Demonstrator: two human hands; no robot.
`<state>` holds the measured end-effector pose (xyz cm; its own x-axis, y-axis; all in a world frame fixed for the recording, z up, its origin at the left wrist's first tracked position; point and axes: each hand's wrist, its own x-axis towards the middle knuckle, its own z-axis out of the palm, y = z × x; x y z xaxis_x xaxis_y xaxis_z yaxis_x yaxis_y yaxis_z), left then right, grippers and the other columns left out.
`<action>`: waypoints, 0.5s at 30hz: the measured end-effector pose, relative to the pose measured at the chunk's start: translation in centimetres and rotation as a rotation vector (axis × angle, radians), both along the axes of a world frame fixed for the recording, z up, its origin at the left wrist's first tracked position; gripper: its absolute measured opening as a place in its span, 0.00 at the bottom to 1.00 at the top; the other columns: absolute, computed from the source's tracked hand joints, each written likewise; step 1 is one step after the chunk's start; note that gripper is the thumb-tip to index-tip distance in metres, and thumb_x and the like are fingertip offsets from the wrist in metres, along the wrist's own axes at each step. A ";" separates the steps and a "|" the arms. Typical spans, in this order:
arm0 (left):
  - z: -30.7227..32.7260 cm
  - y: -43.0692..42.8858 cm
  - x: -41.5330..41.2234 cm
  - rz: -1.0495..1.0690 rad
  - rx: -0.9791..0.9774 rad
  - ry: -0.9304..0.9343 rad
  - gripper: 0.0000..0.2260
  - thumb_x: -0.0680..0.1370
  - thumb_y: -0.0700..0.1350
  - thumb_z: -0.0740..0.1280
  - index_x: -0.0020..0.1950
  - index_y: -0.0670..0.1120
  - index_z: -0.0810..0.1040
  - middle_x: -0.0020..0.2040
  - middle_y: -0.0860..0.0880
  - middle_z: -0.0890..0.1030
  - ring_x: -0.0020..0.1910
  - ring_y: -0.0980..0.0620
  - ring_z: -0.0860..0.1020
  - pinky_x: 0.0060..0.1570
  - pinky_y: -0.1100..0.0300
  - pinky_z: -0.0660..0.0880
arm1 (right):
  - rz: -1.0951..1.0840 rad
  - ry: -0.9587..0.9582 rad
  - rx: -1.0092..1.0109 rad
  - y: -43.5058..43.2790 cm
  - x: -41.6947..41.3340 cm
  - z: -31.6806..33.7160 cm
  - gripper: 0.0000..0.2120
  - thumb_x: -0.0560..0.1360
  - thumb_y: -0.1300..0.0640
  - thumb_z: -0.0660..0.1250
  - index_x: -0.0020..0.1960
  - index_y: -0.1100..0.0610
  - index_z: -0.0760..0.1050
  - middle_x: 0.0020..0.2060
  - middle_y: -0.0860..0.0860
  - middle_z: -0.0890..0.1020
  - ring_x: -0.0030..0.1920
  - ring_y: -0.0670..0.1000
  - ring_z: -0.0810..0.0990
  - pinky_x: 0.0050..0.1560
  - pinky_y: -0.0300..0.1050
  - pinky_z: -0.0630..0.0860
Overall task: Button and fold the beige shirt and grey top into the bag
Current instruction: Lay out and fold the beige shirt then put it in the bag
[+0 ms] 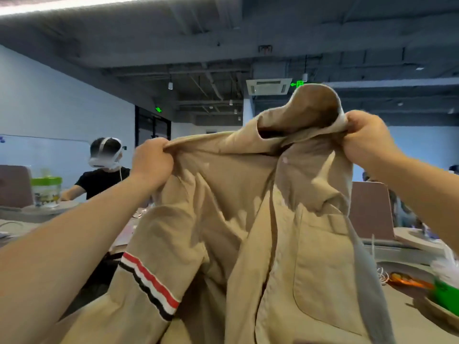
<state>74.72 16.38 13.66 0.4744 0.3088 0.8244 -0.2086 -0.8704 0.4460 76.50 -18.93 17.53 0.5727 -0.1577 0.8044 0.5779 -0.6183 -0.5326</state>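
Both the left hand (pixel 152 161) and right hand (pixel 367 137) only pinch bunched shoulder cloth of the beige shirt (pixel 248 219), so I'd guess it slips or hangs crooked.

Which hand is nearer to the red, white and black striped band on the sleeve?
Left. The left hand grips the beige shirt at the shoulder, straight above the striped band. The right hand grips the collar at its edge, across the shirt from the band.
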 end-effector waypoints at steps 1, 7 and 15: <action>1.2 -0.1 -0.1 -0.012 -0.050 -0.016 0.09 0.76 0.35 0.58 0.39 0.41 0.76 0.36 0.46 0.74 0.39 0.44 0.71 0.35 0.55 0.63 | -0.004 -0.021 0.025 0.3 0.4 0.8 0.11 0.71 0.68 0.62 0.50 0.58 0.77 0.45 0.57 0.80 0.48 0.57 0.77 0.46 0.51 0.77; 6.3 -0.1 3.1 -0.576 -0.692 0.162 0.13 0.79 0.46 0.60 0.38 0.44 0.77 0.38 0.46 0.78 0.42 0.45 0.77 0.45 0.55 0.73 | 0.156 0.138 0.208 3.1 4.4 4.4 0.20 0.76 0.42 0.61 0.44 0.60 0.77 0.41 0.55 0.81 0.43 0.56 0.78 0.46 0.51 0.74; 15.7 3.4 10.3 -0.430 -0.452 0.179 0.13 0.80 0.49 0.62 0.39 0.45 0.77 0.38 0.46 0.80 0.43 0.46 0.76 0.49 0.48 0.74 | 0.288 0.311 0.222 4.2 10.1 16.3 0.14 0.77 0.47 0.64 0.40 0.57 0.77 0.34 0.52 0.78 0.32 0.50 0.75 0.35 0.42 0.74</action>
<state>84.99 19.82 29.34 0.7508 0.3589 0.5544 -0.3852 -0.4440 0.8090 86.55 -14.69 33.88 0.8268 -0.1055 0.5525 0.5011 -0.3079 -0.8088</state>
